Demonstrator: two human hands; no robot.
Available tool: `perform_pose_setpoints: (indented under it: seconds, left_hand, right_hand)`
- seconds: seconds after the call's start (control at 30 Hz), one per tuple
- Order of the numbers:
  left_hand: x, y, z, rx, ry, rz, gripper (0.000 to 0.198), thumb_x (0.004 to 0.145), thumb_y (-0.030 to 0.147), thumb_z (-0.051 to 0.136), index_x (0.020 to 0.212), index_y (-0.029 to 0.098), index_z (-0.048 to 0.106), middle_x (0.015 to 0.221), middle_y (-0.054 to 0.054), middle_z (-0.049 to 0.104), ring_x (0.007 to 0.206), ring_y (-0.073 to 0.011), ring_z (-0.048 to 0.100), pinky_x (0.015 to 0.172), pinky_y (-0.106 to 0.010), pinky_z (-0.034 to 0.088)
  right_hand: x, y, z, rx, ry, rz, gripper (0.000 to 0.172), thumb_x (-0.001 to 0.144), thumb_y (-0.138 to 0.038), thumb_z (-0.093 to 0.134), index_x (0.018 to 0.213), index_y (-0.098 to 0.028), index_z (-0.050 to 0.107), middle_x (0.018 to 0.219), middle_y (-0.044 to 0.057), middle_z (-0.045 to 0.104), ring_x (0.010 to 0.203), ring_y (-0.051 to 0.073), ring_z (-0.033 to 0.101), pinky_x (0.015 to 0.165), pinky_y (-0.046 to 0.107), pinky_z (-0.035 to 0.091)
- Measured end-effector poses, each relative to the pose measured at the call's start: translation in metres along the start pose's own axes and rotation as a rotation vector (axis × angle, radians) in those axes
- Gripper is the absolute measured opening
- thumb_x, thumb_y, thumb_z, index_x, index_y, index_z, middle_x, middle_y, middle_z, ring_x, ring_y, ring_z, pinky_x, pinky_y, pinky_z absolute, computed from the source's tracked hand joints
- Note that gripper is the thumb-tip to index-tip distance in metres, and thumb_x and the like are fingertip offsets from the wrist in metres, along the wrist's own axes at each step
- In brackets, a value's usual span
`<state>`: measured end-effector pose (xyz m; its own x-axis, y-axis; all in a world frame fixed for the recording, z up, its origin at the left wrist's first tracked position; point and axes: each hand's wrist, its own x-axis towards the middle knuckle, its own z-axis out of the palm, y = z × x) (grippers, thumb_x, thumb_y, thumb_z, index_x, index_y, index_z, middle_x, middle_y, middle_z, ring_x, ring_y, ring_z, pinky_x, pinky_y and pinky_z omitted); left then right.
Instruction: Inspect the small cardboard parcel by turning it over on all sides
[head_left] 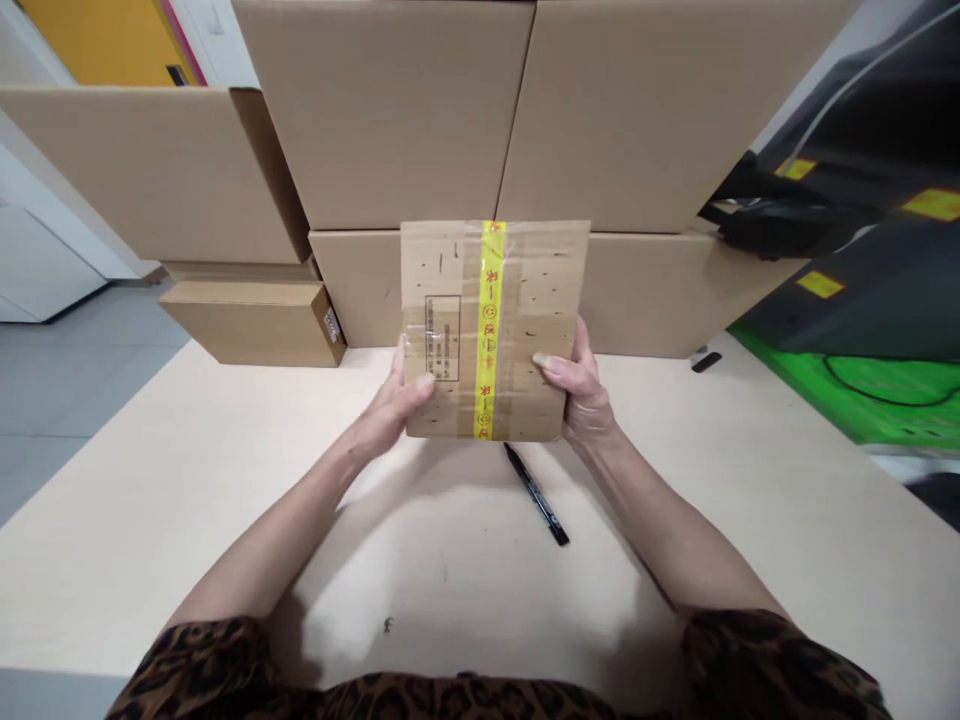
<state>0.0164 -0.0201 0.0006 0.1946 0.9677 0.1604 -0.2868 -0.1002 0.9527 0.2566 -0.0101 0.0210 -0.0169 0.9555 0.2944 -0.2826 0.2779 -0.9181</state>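
Head: box [517,330], pale table [165,470], grey floor [67,390]

You've got a pale table [150,480] with a plain light top. Grey floor [45,395] left of the table: large tiles, thin seams. White unit [41,270] stands on it, far left of the table. Beyond the table's far left corner you see a yellow panel [105,40] with a dark fitting [177,75] and a pink edge strip [182,42], then white wall [222,40]. Right of the table: bright green surface [847,385], black cable [892,400] looped on it; dark panel [885,280] above, yellow patches [934,204]. Light's even, soft shadows across the table.
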Motion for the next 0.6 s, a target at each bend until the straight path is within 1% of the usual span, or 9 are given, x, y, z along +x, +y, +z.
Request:
perform_pose_setpoints:
  seconds: [0.1,0.17,0.2,0.27,0.37,0.43,0.47,0.53,0.6]
  left_hand:
    - [-0.004,-0.003,0.01,-0.03,0.028,-0.095,0.108,0.062,0.058,0.097,0.153,0.021,0.053,0.142,-0.018,0.072,0.133,-0.0427,0.068,0.113,-0.056,0.055]
    - [-0.004,0.003,0.009,-0.018,0.058,-0.093,0.096,0.06,0.054,0.097,0.143,0.019,0.061,0.134,-0.016,0.076,0.13,-0.0427,0.07,0.11,-0.054,0.057]
    - [-0.003,0.007,0.008,0.001,0.048,-0.095,0.088,0.06,0.052,0.096,0.136,0.019,0.065,0.131,-0.015,0.078,0.129,-0.043,0.07,0.108,-0.054,0.058]
    - [-0.002,0.015,0.005,0.046,0.001,-0.102,0.073,0.06,0.049,0.096,0.122,0.02,0.071,0.128,-0.013,0.079,0.133,-0.044,0.067,0.108,-0.052,0.058]
    - [-0.002,0.023,0.003,0.109,-0.062,-0.136,0.062,0.06,0.046,0.098,0.112,0.022,0.073,0.13,-0.011,0.079,0.143,-0.0445,0.061,0.111,-0.051,0.056]
    - [-0.002,0.025,0.001,0.117,-0.073,-0.156,0.065,0.061,0.05,0.099,0.114,0.023,0.074,0.136,-0.011,0.077,0.145,-0.0441,0.059,0.112,-0.05,0.055]
    - [-0.002,0.025,0.0,0.105,-0.062,-0.149,0.068,0.061,0.055,0.099,0.116,0.023,0.074,0.14,-0.011,0.075,0.145,-0.0436,0.059,0.112,-0.05,0.056]
    - [-0.001,0.022,-0.002,0.048,0.005,-0.091,0.08,0.062,0.068,0.096,0.126,0.026,0.072,0.146,-0.011,0.07,0.144,-0.0409,0.059,0.109,-0.047,0.057]
    - [0.0,0.016,-0.003,-0.044,0.092,-0.031,0.092,0.062,0.079,0.091,0.138,0.032,0.066,0.151,-0.01,0.065,0.14,-0.0372,0.061,0.102,-0.046,0.06]
  right_hand:
    - [0.0,0.005,0.0,-0.013,-0.05,0.01,0.095,0.066,-0.049,0.082,0.152,-0.046,0.042,0.151,0.002,0.063,0.142,0.035,0.059,0.121,0.061,0.048]
    - [0.003,0.003,-0.003,-0.014,-0.073,0.014,0.099,0.063,-0.048,0.084,0.152,-0.046,0.041,0.147,0.001,0.066,0.139,0.035,0.061,0.119,0.061,0.049]
    - [0.004,0.001,-0.004,-0.008,-0.059,0.017,0.1,0.062,-0.047,0.085,0.152,-0.047,0.043,0.147,0.0,0.066,0.14,0.035,0.061,0.12,0.061,0.049]
    - [0.008,-0.005,-0.008,0.026,0.012,0.033,0.099,0.059,-0.045,0.087,0.149,-0.046,0.046,0.147,-0.001,0.066,0.144,0.035,0.058,0.123,0.061,0.047]
    - [0.012,-0.015,-0.012,0.097,0.09,0.09,0.1,0.054,-0.039,0.088,0.146,-0.042,0.05,0.141,0.0,0.069,0.147,0.038,0.056,0.125,0.065,0.046]
    - [0.014,-0.02,-0.014,0.11,0.082,0.092,0.097,0.052,-0.036,0.088,0.143,-0.039,0.052,0.136,0.002,0.072,0.147,0.04,0.056,0.125,0.066,0.046]
    - [0.015,-0.021,-0.016,0.104,0.076,0.073,0.094,0.053,-0.036,0.088,0.141,-0.038,0.053,0.135,0.003,0.072,0.147,0.04,0.056,0.125,0.067,0.045]
    - [0.017,-0.019,-0.019,0.082,0.089,0.005,0.084,0.059,-0.043,0.087,0.137,-0.037,0.055,0.139,0.003,0.071,0.15,0.04,0.053,0.126,0.068,0.043]
    - [0.02,-0.015,-0.022,0.078,0.167,-0.076,0.072,0.067,-0.052,0.084,0.131,-0.037,0.058,0.146,0.003,0.067,0.153,0.041,0.049,0.128,0.067,0.041]
